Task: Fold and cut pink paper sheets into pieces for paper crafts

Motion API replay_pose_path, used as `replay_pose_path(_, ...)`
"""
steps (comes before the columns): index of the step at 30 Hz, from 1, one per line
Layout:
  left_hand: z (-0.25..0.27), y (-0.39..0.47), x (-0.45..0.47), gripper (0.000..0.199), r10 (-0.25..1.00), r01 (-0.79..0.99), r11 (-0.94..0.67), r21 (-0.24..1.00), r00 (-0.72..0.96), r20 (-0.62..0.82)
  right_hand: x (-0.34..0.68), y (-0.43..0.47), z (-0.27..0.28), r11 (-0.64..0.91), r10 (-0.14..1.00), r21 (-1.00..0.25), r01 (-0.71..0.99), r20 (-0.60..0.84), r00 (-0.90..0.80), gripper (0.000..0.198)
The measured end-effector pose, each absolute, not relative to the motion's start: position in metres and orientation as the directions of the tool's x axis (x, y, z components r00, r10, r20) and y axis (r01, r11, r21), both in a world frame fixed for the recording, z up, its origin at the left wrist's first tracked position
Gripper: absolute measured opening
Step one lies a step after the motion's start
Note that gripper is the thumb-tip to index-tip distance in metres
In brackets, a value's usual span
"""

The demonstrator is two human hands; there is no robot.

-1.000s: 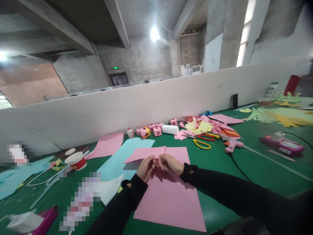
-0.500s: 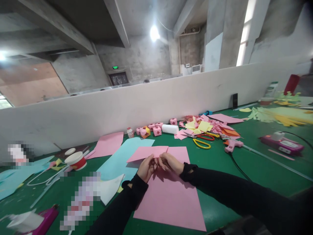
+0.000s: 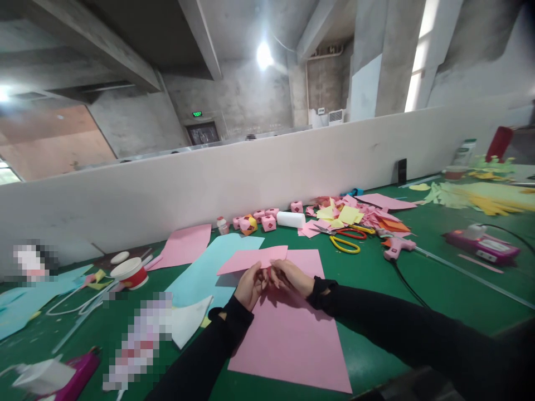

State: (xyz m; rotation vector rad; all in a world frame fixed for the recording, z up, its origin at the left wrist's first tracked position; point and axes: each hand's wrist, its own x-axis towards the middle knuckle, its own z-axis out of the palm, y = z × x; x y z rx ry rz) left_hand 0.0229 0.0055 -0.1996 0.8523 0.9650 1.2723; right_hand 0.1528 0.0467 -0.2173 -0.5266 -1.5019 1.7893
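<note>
My left hand (image 3: pixel 252 284) and my right hand (image 3: pixel 288 278) are side by side, both pinching the near edge of a small pink paper sheet (image 3: pixel 251 260). The sheet is tilted and held just above the table. Beneath my hands lies a larger pink sheet (image 3: pixel 295 345), flat on the green table (image 3: pixel 363 317). A light blue sheet (image 3: pixel 200 273) spreads out to the left, partly under the pink paper. My fingertips meet near the middle of the held edge, and their exact grip on it is partly hidden.
Scissors (image 3: pixel 345 245) lie beyond my right hand, near a pile of paper scraps (image 3: pixel 355 214). A pink glue gun (image 3: pixel 399 247) rests on the right with its cord. Small folded pink pieces (image 3: pixel 268 223) line the white partition (image 3: pixel 251 178). A paper cup (image 3: pixel 131 274) stands left.
The held sheet's right corner has risen slightly, and my right hand has shifted a little to the left. Everything else looks the same.
</note>
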Motion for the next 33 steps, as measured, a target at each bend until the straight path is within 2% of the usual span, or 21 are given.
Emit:
replay_pose_path(5, -0.1989, 0.0029, 0.0255, 0.041, 0.991, -0.329, 0.119, 0.937, 0.096, -0.092, 0.1514, 0.044, -0.2178, -0.021, 0.779, -0.968, -0.249, 0.141, -0.611, 0.053)
replay_pose_path(12, -0.1987, 0.005, 0.0221, 0.041, 0.994, -0.339, 0.104, 0.935, 0.07, -0.085, 0.1547, 0.0466, -0.221, -0.022, 0.819, -0.965, -0.261, 0.132, -0.559, 0.054)
replay_pose_path(28, -0.1969, 0.0044, 0.0221, 0.047, 0.995, -0.357, 0.097, 0.929, 0.064, -0.079, 0.1551, 0.0476, -0.2211, -0.088, 0.812, -0.969, -0.229, 0.064, -0.58, 0.058)
replay_pose_path(33, -0.2004, 0.0032, 0.0243, 0.048, 0.993, -0.328, 0.105, 0.939, 0.092, -0.079, 0.1535, 0.042, -0.2136, -0.059, 0.768, -0.977, -0.204, 0.086, -0.634, 0.06)
